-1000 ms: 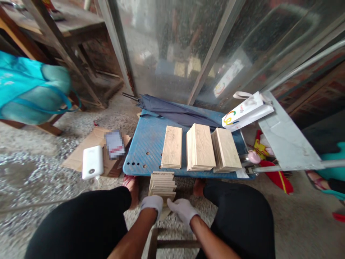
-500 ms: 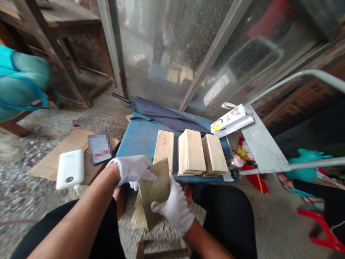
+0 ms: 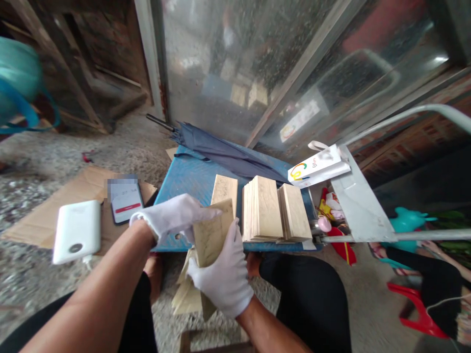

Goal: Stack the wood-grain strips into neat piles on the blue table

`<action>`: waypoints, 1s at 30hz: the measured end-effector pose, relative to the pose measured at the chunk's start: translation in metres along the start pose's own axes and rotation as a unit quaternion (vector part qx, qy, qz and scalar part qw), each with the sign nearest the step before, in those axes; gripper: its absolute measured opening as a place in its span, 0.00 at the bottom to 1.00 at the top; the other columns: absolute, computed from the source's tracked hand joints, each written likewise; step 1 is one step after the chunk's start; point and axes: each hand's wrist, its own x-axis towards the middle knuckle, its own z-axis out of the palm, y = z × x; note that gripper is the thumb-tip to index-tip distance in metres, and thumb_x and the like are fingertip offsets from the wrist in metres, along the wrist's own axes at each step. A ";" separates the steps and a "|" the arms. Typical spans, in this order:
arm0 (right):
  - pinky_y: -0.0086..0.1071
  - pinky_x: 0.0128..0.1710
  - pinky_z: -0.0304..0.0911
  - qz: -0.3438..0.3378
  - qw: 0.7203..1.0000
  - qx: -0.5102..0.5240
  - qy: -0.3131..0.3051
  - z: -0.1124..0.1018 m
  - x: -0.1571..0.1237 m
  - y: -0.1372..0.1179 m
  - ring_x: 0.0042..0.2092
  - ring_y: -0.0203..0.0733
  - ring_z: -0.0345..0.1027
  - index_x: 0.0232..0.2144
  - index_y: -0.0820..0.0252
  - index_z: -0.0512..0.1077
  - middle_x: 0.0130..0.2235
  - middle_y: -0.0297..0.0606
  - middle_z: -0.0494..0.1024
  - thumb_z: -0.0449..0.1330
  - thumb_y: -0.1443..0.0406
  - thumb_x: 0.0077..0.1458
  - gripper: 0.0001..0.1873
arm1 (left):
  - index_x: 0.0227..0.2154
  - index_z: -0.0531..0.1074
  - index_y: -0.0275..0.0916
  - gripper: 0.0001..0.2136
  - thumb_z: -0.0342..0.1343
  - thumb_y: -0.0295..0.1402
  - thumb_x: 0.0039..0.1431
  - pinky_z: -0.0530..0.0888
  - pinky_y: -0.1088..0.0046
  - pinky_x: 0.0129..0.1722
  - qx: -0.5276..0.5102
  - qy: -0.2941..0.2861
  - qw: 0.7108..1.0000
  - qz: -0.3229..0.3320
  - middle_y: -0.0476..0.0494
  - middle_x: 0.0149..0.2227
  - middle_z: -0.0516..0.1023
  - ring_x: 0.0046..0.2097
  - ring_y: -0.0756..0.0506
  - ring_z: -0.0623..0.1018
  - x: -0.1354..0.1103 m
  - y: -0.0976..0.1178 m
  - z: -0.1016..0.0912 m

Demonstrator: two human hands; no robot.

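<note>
A thin wooden sheet (image 3: 213, 233) is pinched between both gloved hands, its long axis pointing toward the blue surface (image 3: 191, 179). The right hand (image 3: 221, 277) fingers are closed on its lower edge; the left hand (image 3: 172, 218) fingers are pressed flat along its top edge.

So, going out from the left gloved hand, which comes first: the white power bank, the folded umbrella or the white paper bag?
From the left hand:
1. White power bank, on cardboard to its left.
2. Folded umbrella, across the blue table's far edge.
3. White paper bag, far right, beyond the wood stacks.
</note>
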 end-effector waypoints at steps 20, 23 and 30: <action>0.50 0.51 0.64 0.227 0.966 -0.088 -0.090 0.063 0.191 0.007 0.57 0.65 0.63 0.66 0.83 0.37 0.56 0.75 0.63 0.70 0.45 0.36 0.72 | 0.39 0.78 0.42 0.27 0.40 0.54 0.60 0.70 0.69 0.40 0.148 0.173 0.969 -0.096 0.43 0.31 0.77 0.38 0.43 0.78 -0.016 -0.002 -0.029; 0.49 0.50 0.65 0.224 0.965 -0.098 -0.092 0.069 0.195 -0.001 0.56 0.65 0.64 0.66 0.83 0.37 0.55 0.75 0.63 0.70 0.45 0.37 0.71 | 0.39 0.78 0.40 0.26 0.39 0.52 0.61 0.69 0.71 0.40 0.160 0.164 0.969 -0.090 0.43 0.32 0.77 0.38 0.43 0.78 -0.017 0.002 -0.030; 0.43 0.51 0.62 0.230 0.960 -0.123 -0.104 0.074 0.193 0.003 0.57 0.62 0.63 0.64 0.90 0.41 0.56 0.77 0.60 0.64 0.44 0.45 0.65 | 0.45 0.76 0.43 0.22 0.42 0.48 0.62 0.69 0.72 0.44 0.194 0.144 0.969 -0.038 0.44 0.39 0.77 0.45 0.42 0.77 -0.013 0.004 -0.025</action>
